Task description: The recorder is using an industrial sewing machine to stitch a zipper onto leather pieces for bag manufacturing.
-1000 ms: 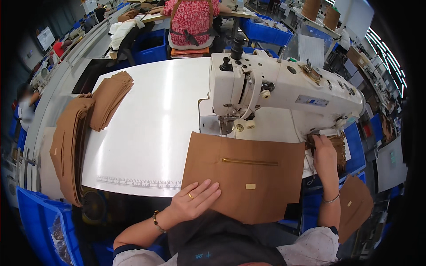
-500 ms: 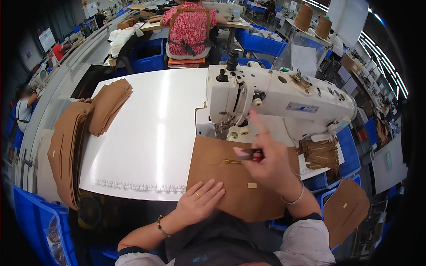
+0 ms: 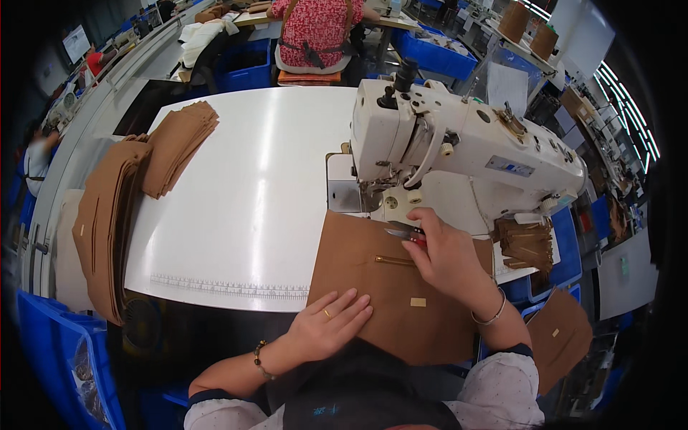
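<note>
left of my hands: the white table (image 3: 236,215) lies bare and wide, open for a hand to pass.
far left: two stacks of brown pieces (image 3: 136,193) block the table's edge.
far right: the sewing machine (image 3: 459,150) stands over the brown panel (image 3: 387,287), closing the way behind my right hand (image 3: 444,254).
right: a small brown pile (image 3: 529,244) sits just beside the machine's base.
near: my left hand (image 3: 330,326) lies flat on the panel's near edge.
</note>
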Demonstrator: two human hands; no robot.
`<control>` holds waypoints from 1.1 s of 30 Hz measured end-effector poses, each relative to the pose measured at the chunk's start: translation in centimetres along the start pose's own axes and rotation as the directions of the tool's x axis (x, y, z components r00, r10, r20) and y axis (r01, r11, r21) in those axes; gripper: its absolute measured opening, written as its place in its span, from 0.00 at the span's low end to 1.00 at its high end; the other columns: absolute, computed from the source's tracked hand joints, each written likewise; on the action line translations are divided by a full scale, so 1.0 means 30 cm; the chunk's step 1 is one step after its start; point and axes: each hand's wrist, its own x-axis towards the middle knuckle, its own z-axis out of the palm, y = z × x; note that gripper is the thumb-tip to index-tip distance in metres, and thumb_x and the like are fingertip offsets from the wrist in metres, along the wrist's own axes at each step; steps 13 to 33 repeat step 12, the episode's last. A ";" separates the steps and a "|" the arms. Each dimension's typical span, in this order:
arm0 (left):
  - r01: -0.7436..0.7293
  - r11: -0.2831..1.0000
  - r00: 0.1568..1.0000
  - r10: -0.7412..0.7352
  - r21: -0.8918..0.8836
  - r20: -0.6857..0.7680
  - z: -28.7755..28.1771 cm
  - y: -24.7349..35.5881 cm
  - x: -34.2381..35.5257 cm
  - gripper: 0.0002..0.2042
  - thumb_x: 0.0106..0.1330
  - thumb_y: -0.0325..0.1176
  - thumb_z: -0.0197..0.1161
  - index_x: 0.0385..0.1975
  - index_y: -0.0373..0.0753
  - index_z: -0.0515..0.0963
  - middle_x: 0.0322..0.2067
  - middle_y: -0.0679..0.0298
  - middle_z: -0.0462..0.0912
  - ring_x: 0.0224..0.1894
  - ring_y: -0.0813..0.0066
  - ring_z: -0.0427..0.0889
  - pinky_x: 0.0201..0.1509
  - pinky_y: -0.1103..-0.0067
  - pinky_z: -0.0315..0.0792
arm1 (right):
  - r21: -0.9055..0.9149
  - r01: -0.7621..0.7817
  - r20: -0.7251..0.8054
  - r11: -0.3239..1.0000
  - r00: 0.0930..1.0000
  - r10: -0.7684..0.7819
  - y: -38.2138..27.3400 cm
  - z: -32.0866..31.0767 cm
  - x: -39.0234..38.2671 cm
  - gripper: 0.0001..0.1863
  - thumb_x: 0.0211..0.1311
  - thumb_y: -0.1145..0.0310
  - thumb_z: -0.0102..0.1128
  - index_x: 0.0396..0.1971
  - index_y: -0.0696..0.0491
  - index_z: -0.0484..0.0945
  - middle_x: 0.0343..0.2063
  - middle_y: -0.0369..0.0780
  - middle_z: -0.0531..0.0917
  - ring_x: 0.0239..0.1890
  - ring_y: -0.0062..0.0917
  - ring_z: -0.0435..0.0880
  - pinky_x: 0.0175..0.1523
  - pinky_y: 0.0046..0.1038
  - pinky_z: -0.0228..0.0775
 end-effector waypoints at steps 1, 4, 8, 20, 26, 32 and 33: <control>0.011 1.000 1.000 -0.012 0.029 0.029 -0.015 0.013 -0.012 0.17 0.65 0.32 0.63 0.53 0.43 0.85 0.57 0.64 0.86 0.61 0.66 0.84 0.64 0.69 0.76 | -0.005 0.050 0.018 0.999 0.999 -0.050 0.011 0.016 0.003 0.17 0.61 0.70 0.67 0.49 0.53 0.74 0.38 0.43 0.86 0.35 0.38 0.88 0.36 0.36 0.78; 0.038 0.998 0.998 -0.040 0.044 0.040 -0.026 0.017 -0.025 0.16 0.63 0.31 0.65 0.51 0.45 0.87 0.55 0.66 0.87 0.62 0.68 0.83 0.65 0.70 0.75 | -0.102 0.173 0.076 0.980 0.983 -0.166 0.048 0.068 -0.006 0.14 0.64 0.70 0.64 0.47 0.54 0.73 0.37 0.42 0.82 0.35 0.36 0.86 0.36 0.36 0.78; 0.049 0.998 0.999 -0.049 0.029 0.003 -0.021 0.012 -0.024 0.15 0.63 0.31 0.65 0.49 0.46 0.88 0.54 0.67 0.88 0.62 0.68 0.83 0.65 0.70 0.75 | -0.240 0.339 0.124 0.910 0.940 -0.317 0.080 0.139 0.021 0.10 0.66 0.69 0.60 0.45 0.54 0.73 0.33 0.39 0.77 0.33 0.32 0.85 0.35 0.35 0.78; 0.042 0.999 0.999 -0.042 0.024 -0.015 -0.018 0.006 -0.025 0.14 0.63 0.31 0.66 0.49 0.47 0.88 0.54 0.66 0.88 0.62 0.68 0.83 0.66 0.70 0.74 | -0.192 0.460 0.228 0.867 0.880 -0.416 0.088 0.186 0.067 0.10 0.66 0.68 0.59 0.44 0.52 0.73 0.34 0.39 0.78 0.33 0.32 0.85 0.36 0.33 0.80; 0.042 0.999 0.999 -0.042 0.024 -0.015 -0.018 0.006 -0.025 0.14 0.63 0.31 0.66 0.49 0.47 0.88 0.54 0.66 0.88 0.62 0.68 0.83 0.66 0.70 0.74 | -0.192 0.460 0.228 0.867 0.880 -0.416 0.088 0.186 0.067 0.10 0.66 0.68 0.59 0.44 0.52 0.73 0.34 0.39 0.78 0.33 0.32 0.85 0.36 0.33 0.80; 0.042 0.999 0.999 -0.042 0.024 -0.015 -0.018 0.006 -0.025 0.14 0.63 0.31 0.66 0.49 0.47 0.88 0.54 0.66 0.88 0.62 0.68 0.83 0.66 0.70 0.74 | -0.192 0.460 0.228 0.867 0.880 -0.416 0.088 0.186 0.067 0.10 0.66 0.68 0.59 0.44 0.52 0.73 0.34 0.39 0.78 0.33 0.32 0.85 0.36 0.33 0.80; 0.042 0.999 0.999 -0.042 0.024 -0.015 -0.018 0.006 -0.025 0.14 0.63 0.31 0.66 0.49 0.47 0.88 0.54 0.66 0.88 0.62 0.68 0.83 0.66 0.70 0.74 | -0.192 0.460 0.228 0.867 0.880 -0.416 0.088 0.186 0.067 0.10 0.66 0.68 0.59 0.44 0.52 0.73 0.34 0.39 0.78 0.33 0.32 0.85 0.36 0.33 0.80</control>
